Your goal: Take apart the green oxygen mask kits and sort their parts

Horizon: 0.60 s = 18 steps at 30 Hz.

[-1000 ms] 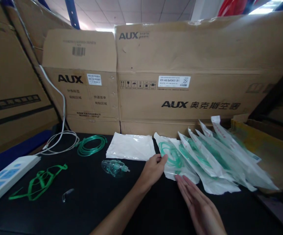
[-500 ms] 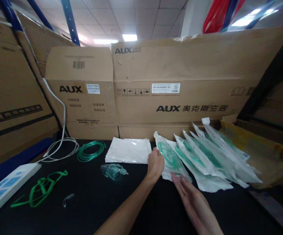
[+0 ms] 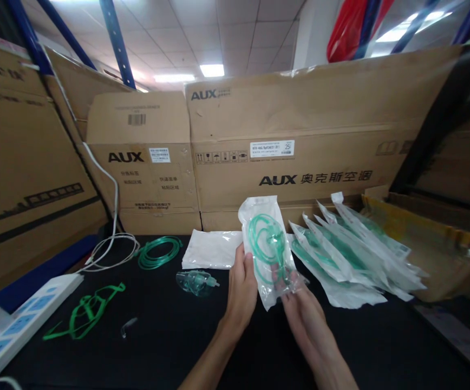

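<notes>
A huge brown cardboard box (image 3: 320,130), flat and smooth with black letters, stands like a wall at the back. A smaller cardboard box (image 3: 154,189) stands just left of it. The black table (image 3: 178,352) is flat and dark. On its right side, a row of puffy bags (image 3: 340,260) leans over, white on the outside and green inside, near a box with shiny yellow tape (image 3: 422,222).

On the left lies a long white power strip (image 3: 27,319) with blue patches. A bendy white cord (image 3: 117,195) makes loops behind it.

In the middle, both hands hold up one clear and white bag (image 3: 265,252), crinkly and shiny, tilted in front of the big box. Curly green tube shows through it. The left hand (image 3: 243,284) is closed on the bag's left edge, its thumb in front. The right hand (image 3: 304,309) holds the bottom end, and its fingers show through the plastic.

A flat, shiny white packet (image 3: 210,249) lies partly behind the held bag. Left of it sits a round coil of green tube (image 3: 148,260). Nearer are a twisty, flat green strap (image 3: 81,314) and a see-through, rounded green mask (image 3: 196,283). The littlest thing is a clear, bent piece (image 3: 128,326).
</notes>
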Motion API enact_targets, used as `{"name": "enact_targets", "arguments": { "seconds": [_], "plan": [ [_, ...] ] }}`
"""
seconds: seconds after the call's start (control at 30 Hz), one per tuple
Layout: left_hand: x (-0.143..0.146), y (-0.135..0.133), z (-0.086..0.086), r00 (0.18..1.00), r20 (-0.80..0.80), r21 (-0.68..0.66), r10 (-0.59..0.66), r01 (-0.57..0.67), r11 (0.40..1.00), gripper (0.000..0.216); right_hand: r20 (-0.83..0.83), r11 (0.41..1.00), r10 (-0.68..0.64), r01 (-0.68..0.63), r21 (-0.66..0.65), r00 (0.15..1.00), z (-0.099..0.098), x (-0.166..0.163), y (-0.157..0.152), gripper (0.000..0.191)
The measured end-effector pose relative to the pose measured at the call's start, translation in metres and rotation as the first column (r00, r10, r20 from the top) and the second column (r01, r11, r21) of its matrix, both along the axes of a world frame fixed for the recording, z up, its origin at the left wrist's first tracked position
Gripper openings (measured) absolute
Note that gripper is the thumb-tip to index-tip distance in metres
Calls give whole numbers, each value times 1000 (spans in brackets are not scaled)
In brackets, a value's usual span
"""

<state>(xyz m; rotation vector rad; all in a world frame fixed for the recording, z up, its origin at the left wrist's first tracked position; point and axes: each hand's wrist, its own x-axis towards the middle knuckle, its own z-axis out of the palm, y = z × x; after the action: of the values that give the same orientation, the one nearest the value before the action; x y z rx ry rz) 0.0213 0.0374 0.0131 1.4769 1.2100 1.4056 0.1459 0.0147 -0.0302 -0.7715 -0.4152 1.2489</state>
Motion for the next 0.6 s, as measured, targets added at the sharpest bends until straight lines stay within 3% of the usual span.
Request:
{"name": "enact_targets", "arguments": {
  "seconds": [0.23,0.37,0.47,0.6],
  "plan": [
    [-16,2,-13,965,134,6,-226,227,974,38,30,993,109,-110,39,994,2,3,16,39],
    [-27,4,-8,929,203,-90,-309,332,939,56,41,997,78,-78,-6,996,-6,7,15,46],
    [-31,4,-3,932,241,-171,-272,317,933,54,62,997,78,-76,-27,995,-6,9,7,52],
    [-32,7,-4,959,260,-226,-116,177,958,56,99,995,79,-73,-64,992,-1,13,-2,51]
  ]
}}
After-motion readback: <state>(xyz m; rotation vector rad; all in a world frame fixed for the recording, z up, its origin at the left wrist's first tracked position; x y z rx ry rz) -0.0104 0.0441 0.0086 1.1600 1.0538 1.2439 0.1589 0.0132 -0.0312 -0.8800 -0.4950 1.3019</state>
